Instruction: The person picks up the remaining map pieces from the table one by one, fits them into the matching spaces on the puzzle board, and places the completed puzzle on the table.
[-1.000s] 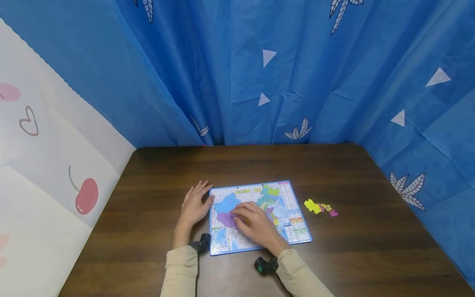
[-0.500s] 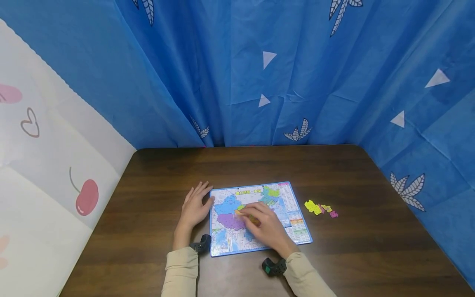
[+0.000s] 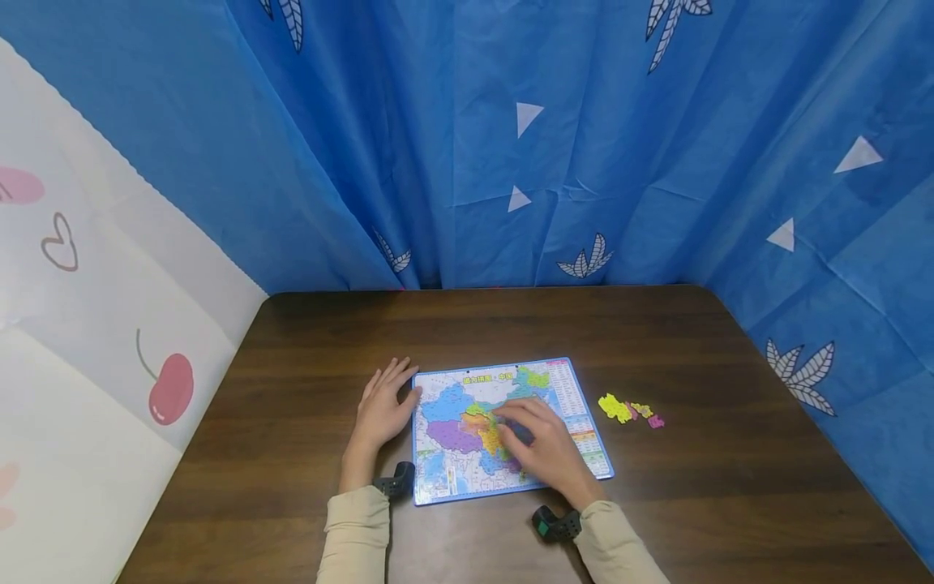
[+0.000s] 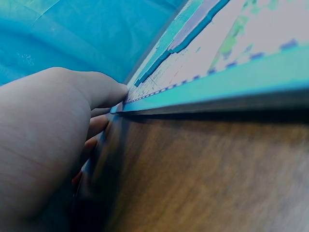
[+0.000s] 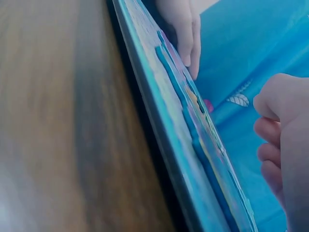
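Note:
A map puzzle board (image 3: 467, 488) with a blue rim lies on the table, many coloured pieces on it. My left hand (image 3: 383, 410) lies beside its left edge, fingers stretched out; in the left wrist view the thumb (image 4: 108, 90) touches the board's corner. My right hand (image 3: 543, 442) hovers over the right middle of the board with loosely bent fingers. Nothing shows between those fingers in the right wrist view. Left of its fingertips are an orange puzzle piece (image 3: 491, 440), a purple puzzle piece (image 3: 451, 435) and a blue puzzle piece (image 3: 448, 401).
Right of the board, loose puzzle pieces lie on the table: a yellow piece (image 3: 614, 407), a magenta piece (image 3: 656, 422) and smaller ones between. The brown wooden table (image 3: 730, 487) reaches back to a blue curtain (image 3: 467, 162). A white patterned cloth (image 3: 95, 324) hangs at the left.
My right hand has moved right across the board, away from the purple piece, uncovering orange and yellow-green pieces in the middle. The left hand has stayed in place.

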The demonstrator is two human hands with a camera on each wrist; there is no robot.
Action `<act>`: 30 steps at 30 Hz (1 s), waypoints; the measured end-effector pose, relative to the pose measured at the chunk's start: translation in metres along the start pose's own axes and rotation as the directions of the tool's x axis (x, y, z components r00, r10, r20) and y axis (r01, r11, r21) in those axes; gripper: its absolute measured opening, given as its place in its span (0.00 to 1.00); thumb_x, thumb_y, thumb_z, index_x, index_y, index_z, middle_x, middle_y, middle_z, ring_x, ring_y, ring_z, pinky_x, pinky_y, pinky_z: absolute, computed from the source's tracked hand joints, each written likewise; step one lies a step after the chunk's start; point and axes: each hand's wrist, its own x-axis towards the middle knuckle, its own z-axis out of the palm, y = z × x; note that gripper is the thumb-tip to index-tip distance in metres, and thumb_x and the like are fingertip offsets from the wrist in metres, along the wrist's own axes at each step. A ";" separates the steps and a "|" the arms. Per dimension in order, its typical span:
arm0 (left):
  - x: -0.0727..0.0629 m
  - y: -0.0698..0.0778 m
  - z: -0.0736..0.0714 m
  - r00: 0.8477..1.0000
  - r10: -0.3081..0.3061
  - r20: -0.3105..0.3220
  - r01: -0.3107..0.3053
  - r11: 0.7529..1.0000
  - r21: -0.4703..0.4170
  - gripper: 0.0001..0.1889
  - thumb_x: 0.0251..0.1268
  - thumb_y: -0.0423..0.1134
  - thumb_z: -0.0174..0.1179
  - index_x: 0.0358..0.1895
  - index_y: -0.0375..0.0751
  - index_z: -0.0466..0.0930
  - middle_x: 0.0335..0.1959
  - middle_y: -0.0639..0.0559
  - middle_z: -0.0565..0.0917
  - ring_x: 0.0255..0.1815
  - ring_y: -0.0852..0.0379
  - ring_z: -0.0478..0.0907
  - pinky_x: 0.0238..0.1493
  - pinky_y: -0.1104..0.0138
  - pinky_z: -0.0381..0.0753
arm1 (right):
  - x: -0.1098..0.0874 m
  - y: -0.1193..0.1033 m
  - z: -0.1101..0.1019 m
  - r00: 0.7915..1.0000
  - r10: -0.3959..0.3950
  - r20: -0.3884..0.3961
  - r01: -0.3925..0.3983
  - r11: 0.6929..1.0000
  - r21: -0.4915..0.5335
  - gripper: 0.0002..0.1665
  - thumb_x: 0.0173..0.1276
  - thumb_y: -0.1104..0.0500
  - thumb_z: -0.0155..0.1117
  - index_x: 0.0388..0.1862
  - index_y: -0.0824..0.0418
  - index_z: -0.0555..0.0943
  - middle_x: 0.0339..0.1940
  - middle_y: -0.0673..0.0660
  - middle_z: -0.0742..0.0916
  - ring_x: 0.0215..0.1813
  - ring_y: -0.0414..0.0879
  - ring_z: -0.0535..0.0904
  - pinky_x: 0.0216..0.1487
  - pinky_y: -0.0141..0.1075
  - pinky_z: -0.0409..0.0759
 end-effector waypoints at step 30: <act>-0.001 0.002 -0.001 1.000 -0.014 0.014 0.014 1.000 -0.003 0.26 0.76 0.45 0.58 0.73 0.41 0.73 0.80 0.43 0.65 0.84 0.43 0.53 0.84 0.47 0.41 | -0.006 0.035 -0.046 0.982 0.104 -0.156 -0.122 0.986 -0.115 0.21 0.61 0.63 0.78 0.54 0.56 0.88 0.53 0.51 0.89 0.55 0.46 0.83 0.57 0.42 0.85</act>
